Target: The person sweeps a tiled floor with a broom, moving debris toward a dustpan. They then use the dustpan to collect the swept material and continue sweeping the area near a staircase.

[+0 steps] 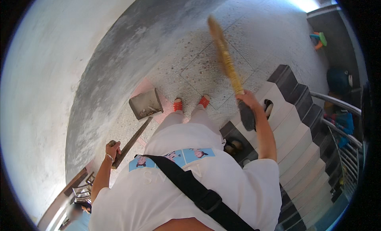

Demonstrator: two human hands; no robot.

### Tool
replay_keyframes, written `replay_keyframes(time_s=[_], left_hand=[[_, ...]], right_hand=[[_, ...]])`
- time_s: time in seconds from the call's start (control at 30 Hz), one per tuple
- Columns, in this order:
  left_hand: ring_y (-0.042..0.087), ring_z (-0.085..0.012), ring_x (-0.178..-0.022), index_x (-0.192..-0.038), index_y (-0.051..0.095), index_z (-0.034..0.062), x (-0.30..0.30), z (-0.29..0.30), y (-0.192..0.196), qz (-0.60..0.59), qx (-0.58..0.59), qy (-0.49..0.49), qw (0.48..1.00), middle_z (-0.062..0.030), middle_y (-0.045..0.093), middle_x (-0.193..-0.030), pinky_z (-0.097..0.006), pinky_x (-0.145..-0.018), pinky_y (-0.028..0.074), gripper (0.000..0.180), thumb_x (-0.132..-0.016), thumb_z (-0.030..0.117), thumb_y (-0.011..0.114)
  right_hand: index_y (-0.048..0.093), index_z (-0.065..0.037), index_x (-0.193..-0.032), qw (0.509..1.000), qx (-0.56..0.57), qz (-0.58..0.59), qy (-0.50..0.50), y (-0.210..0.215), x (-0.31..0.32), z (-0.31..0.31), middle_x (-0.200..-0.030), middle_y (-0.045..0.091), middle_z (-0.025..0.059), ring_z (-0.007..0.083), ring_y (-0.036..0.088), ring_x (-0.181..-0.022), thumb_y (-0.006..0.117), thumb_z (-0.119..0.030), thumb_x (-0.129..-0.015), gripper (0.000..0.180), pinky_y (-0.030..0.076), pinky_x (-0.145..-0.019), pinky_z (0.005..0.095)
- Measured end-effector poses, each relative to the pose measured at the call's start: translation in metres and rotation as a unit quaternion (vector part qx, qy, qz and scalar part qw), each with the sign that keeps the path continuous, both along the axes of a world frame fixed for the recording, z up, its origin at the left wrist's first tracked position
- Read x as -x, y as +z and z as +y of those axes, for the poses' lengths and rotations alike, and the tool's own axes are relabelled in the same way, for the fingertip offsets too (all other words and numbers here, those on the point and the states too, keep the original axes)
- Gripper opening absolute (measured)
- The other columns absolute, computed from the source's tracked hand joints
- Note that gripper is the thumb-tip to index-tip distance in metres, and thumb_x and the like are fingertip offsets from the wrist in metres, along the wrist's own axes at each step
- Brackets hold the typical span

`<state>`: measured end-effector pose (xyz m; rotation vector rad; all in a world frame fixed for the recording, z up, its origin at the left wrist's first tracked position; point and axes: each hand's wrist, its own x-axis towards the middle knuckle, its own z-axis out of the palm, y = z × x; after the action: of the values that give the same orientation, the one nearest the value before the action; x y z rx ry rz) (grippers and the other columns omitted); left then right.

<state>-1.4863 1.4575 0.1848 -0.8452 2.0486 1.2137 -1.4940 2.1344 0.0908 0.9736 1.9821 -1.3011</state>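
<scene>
My left hand [113,148] is closed at the near end of a long wooden handle [134,140], which runs forward to a box-shaped dustpan [142,98]. The dustpan rests on the floor by the wall, left of my feet, with pale scraps and dust inside. Out to the right, my right hand [248,99] grips a straw broom [227,62] by its yellow bound handle. The broom's bristles point away from me and are smeared by motion. Just below that hand shows a dark, long oval piece [246,115]; I cannot tell whether it belongs to the broom.
Steps with pale treads [291,141] and a metal railing [337,102] rise at right. Shoes [268,107] lie on and beside them. A curved wall [51,72] borders the left. A small colourful stool [318,39] stands far right. Another person [81,215] is at lower left.
</scene>
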Motion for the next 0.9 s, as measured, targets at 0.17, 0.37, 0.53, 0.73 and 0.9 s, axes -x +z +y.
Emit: replay_keyframes(time_s=[0.17, 0.37, 0.53, 0.73, 0.9], left_hand=[[0.045, -0.0139, -0.036, -0.059, 0.048, 0.0054, 0.019, 0.043, -0.006, 0.004, -0.027, -0.030, 0.999, -0.0037, 0.046, -0.046, -0.029, -0.037, 0.038, 0.024, -0.078, 0.012, 0.061], [0.045, -0.0137, -0.038, -0.062, 0.048, 0.0054, 0.047, 0.091, -0.002, 0.004, -0.055, -0.057, 0.997, -0.0034, 0.047, -0.047, -0.028, -0.039, 0.039, 0.021, -0.078, 0.012, 0.060], [0.045, -0.0134, -0.039, -0.063, 0.048, 0.0057, 0.058, 0.122, 0.007, 0.019, -0.052, -0.070, 0.996, -0.0031, 0.047, -0.047, -0.028, -0.039, 0.039, 0.021, -0.078, 0.013, 0.061], [0.047, -0.0136, -0.042, -0.063, 0.051, 0.0065, 0.083, 0.164, 0.008, 0.019, -0.079, -0.075, 0.994, -0.0040, 0.050, -0.048, -0.027, -0.044, 0.040, 0.021, -0.078, 0.016, 0.061], [0.049, -0.0148, -0.050, -0.066, 0.047, 0.0084, 0.098, 0.206, -0.002, -0.029, -0.184, 0.012, 0.982, -0.0025, 0.046, -0.055, -0.030, -0.049, 0.045, 0.020, -0.079, 0.015, 0.060]], right_hand=[[0.056, -0.001, -0.103, 0.974, 0.205, -0.095, -0.027, 0.028, -0.032, -0.026, -0.078, 0.059, 0.0061, 0.0141, 0.056, -0.063, 0.066, -0.020, -0.070, 0.040, 0.045, -0.057, 0.0282], [0.055, -0.006, -0.108, 0.983, 0.154, -0.076, 0.068, -0.037, -0.050, 0.038, -0.076, 0.059, 0.0065, 0.0169, 0.057, -0.062, 0.065, -0.025, -0.071, 0.043, 0.047, -0.058, 0.0306], [0.055, -0.007, -0.106, 0.980, 0.170, -0.088, -0.062, 0.000, -0.011, 0.106, -0.083, 0.059, 0.0054, 0.0177, 0.055, -0.071, 0.067, -0.029, -0.067, 0.046, 0.043, -0.064, 0.0295], [0.055, -0.008, -0.107, 0.991, 0.012, 0.061, -0.120, -0.099, 0.023, 0.117, -0.084, 0.059, 0.0055, 0.0167, 0.055, -0.073, 0.069, -0.028, -0.065, 0.049, 0.043, -0.065, 0.0290], [0.051, -0.006, -0.097, 0.927, 0.279, 0.091, -0.235, -0.069, 0.044, 0.055, -0.073, 0.057, 0.0091, 0.0183, 0.056, -0.058, 0.063, -0.022, -0.072, 0.033, 0.046, -0.052, 0.0305]])
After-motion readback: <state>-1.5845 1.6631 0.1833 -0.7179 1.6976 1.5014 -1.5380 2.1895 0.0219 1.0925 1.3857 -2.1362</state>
